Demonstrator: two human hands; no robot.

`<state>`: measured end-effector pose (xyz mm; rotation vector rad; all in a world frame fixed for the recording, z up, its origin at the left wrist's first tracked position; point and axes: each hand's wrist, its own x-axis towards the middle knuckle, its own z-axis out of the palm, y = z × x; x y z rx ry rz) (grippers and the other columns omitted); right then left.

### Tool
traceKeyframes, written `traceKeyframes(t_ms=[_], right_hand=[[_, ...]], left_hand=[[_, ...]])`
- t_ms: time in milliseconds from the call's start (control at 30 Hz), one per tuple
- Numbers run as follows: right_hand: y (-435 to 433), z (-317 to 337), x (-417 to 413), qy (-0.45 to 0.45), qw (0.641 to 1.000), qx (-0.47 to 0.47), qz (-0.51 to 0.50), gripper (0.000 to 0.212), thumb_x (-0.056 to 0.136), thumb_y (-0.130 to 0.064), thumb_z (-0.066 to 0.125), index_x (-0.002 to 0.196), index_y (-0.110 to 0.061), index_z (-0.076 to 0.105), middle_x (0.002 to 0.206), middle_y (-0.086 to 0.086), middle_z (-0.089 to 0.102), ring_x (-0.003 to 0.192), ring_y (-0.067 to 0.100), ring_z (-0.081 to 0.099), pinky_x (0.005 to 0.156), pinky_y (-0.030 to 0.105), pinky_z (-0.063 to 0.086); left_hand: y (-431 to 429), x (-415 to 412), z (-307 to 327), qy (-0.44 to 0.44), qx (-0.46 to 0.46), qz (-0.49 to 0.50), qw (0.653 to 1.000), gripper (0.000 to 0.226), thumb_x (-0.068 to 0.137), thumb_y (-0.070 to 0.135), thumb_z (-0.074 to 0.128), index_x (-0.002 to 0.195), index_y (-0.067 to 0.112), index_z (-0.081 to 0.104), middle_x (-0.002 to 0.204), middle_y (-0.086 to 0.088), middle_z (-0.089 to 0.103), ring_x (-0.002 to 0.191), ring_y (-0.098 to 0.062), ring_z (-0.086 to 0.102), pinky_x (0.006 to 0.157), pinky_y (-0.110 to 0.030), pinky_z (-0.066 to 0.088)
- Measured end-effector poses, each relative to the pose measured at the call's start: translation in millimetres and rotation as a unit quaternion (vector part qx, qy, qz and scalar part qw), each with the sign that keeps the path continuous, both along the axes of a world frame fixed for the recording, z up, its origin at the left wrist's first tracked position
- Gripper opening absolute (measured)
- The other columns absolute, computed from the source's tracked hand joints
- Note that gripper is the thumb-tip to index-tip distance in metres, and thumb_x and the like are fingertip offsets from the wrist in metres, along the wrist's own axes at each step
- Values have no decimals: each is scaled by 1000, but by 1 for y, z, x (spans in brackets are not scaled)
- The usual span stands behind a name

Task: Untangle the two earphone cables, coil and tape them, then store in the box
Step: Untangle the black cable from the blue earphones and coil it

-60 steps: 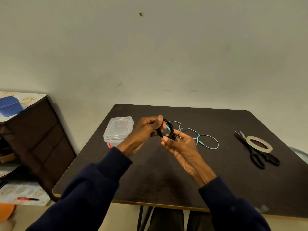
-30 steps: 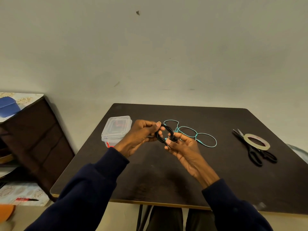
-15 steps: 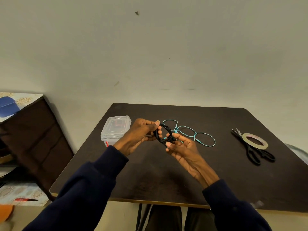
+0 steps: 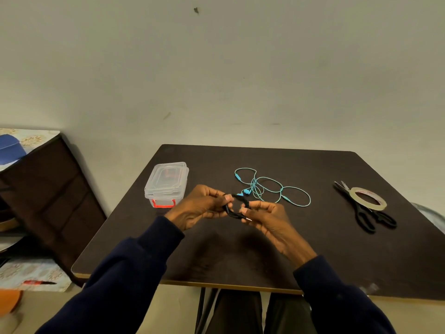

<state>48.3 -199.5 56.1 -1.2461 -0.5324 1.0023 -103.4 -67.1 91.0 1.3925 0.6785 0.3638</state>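
Both hands hold a small coil of black earphone cable (image 4: pixel 234 208) just above the dark table (image 4: pixel 265 249). My left hand (image 4: pixel 201 204) pinches the coil's left side, and my right hand (image 4: pixel 266 216) pinches its right side, where the metal plug tip shows. The turquoise earphone cable (image 4: pixel 272 189) lies loose in several loops on the table behind my hands. A clear plastic box (image 4: pixel 166 183) with its lid on and a red latch stands to the left. A roll of clear tape (image 4: pixel 368 198) rests on black scissors (image 4: pixel 363 210) at the right.
A dark cabinet (image 4: pixel 48 196) with a patterned top and a blue object stands left of the table. The wall rises just behind the table's far edge. Patterned sheets and a red-handled tool (image 4: pixel 38 282) lie on the floor at lower left.
My hands have lowered with the black coil, nearer the table and toward me. More of the turquoise cable now shows behind them. The other objects stay put.
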Motion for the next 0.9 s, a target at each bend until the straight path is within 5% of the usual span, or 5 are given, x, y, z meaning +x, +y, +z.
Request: traceKeyframes(t_ms=[300,433,567,700,900], right_hand=[[-19,-11,7,-196,964,-174,46,8,82,-2,77,89,-3,72,88,15,75,69,16,75,60,20,58],[-23,-12,16,-270,940,-205,37,8,84,-10,78,90,-9,73,85,10,76,72,17,76,70,32,63],[-29,-10,26,-295,930,-220,18,11,83,-14,79,88,-13,70,86,10,74,71,18,74,58,27,60],[-31,-8,37,-277,937,-215,4,8,83,-9,78,83,-11,71,87,13,75,71,18,74,70,32,63],[-35,-9,41,-268,939,-214,10,6,83,-6,78,87,-7,72,87,13,76,73,16,75,65,24,60]], left_hand=[[-25,15,-54,71,78,41,994,10,90,4,68,99,3,72,89,-12,74,78,-16,73,67,-26,62],[-20,26,-56,72,120,22,990,14,88,6,73,101,2,75,91,-13,75,79,-15,74,73,-27,62],[-19,38,-57,71,120,2,990,17,86,7,75,102,1,76,94,-14,77,80,-15,73,72,-25,62],[-23,48,-56,66,104,1,992,17,85,6,76,101,-1,76,97,-17,76,82,-18,73,72,-25,62],[-25,51,-58,83,110,-1,990,19,83,6,78,101,-1,75,94,-16,76,80,-18,74,70,-26,62]])
